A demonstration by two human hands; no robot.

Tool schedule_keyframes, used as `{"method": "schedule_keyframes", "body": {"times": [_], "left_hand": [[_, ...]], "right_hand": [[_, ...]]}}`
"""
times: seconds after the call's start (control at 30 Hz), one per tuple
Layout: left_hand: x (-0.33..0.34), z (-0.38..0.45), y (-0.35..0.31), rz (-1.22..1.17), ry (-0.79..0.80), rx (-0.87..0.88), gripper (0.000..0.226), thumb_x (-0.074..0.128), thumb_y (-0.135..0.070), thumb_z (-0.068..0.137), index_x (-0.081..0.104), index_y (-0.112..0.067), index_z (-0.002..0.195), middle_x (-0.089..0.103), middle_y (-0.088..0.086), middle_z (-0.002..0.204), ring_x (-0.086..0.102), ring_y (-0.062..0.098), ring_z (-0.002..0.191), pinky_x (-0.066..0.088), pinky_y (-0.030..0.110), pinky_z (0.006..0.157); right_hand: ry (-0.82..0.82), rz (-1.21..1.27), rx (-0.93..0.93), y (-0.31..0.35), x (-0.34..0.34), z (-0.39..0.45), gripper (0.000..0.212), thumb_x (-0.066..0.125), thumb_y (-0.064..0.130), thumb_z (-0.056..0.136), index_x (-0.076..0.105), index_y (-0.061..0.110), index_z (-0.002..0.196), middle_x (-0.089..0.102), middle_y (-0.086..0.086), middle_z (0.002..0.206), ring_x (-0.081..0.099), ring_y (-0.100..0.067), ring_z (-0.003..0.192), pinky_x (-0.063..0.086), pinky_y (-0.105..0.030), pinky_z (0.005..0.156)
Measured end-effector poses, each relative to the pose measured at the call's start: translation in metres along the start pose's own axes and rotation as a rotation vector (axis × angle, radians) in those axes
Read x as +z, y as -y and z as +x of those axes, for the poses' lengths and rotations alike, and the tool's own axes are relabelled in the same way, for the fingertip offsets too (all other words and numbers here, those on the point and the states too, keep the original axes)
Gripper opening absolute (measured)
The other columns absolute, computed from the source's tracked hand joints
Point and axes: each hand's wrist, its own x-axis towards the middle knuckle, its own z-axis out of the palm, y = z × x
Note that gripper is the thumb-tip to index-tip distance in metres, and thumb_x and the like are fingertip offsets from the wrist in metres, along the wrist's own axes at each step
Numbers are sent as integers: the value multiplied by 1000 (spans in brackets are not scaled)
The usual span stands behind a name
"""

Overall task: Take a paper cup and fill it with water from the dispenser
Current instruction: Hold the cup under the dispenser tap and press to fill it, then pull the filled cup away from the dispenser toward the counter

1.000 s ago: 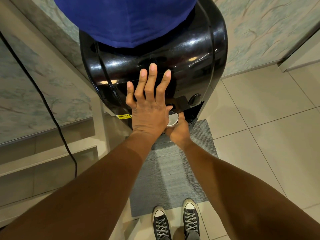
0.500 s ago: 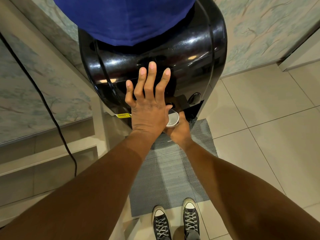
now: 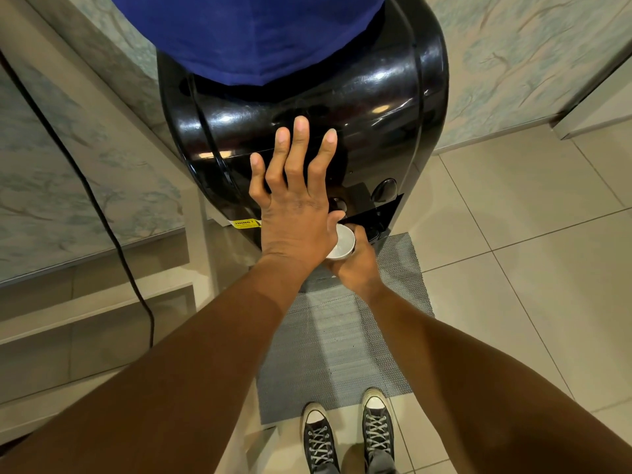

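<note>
Cup (image 3: 342,241) stays under the dispenser (image 3: 307,97); hands unmoved.

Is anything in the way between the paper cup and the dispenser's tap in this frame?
Nothing visible blocks it. The right hand holds the paper cup upright at the dispenser front, rim open upward. The left hand lies flat on the black panel, beside and above the cup; it hides part of the outlet area.

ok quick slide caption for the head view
Right hand holds a paper cup at the black water dispenser, left hand spread on its front.
</note>
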Motion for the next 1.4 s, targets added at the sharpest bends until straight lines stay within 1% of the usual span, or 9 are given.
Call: {"method": "schedule_keyframes", "body": {"times": [0.1,0.27,0.43,0.57,0.83,0.93,1.07,1.2,1.4], "left_hand": [[-2,0,-1,-10,19,-4,120,78,-53,71,-7,-23,150,0,16,159,-8,31,143,-5,54,115],[-9,-2,0,-33,44,6,113,76,-48,75,-4,-23,152,2,16,161,-7,32,144,2,56,117],[-20,-4,-2,-41,123,3,97,60,-48,89,-6,-21,154,-5,16,163,-10,33,148,0,57,118],[-41,-5,-4,-51,173,15,84,48,-44,96,-6,-20,156,-10,14,163,-9,32,150,0,56,119],[-85,-9,-3,-403,167,-91,68,47,-54,93,32,-22,151,15,1,163,6,19,151,13,46,121],[-97,-16,1,-486,164,-187,78,46,-73,86,39,-23,146,32,-2,156,26,17,145,28,45,116],[-114,-29,13,-580,232,-276,103,39,-93,69,33,-26,147,32,-7,155,43,16,135,45,45,103],[-127,-37,23,-636,339,-351,119,39,-101,58,17,-31,152,21,-8,161,39,16,139,43,43,103],[-155,-30,28,-739,313,-421,116,43,-102,54,19,-40,148,34,-9,156,43,14,136,45,46,104]], "right_hand": [[2,87,8,-3,-3,-13,69,84,8,65,47,19,122,61,4,107,59,-12,99,54,-25,77],[-8,29,-16,-2,-13,-37,71,85,10,59,46,28,115,55,22,98,55,8,91,45,-6,67],[-21,27,-17,14,-22,-57,69,85,14,58,46,31,112,59,19,97,57,7,91,53,-22,75],[-14,28,-44,34,-30,-71,71,85,15,57,46,32,115,58,19,99,57,2,94,54,-23,75],[8,48,-69,89,-47,-92,71,88,19,60,45,32,115,61,16,101,61,-5,96,52,-17,75],[46,46,-71,110,-54,-98,77,89,25,58,45,29,122,62,9,108,61,-9,99,54,-24,80],[61,38,-106,141,-64,-108,77,88,27,59,42,37,120,59,19,106,59,-5,98,50,-13,72],[60,41,-175,173,-71,-113,76,89,29,59,44,39,119,59,19,107,59,-4,100,52,-12,72],[74,56,-262,218,-76,-117,77,87,30,61,44,33,125,59,12,112,57,-8,105,52,-12,68]]}}
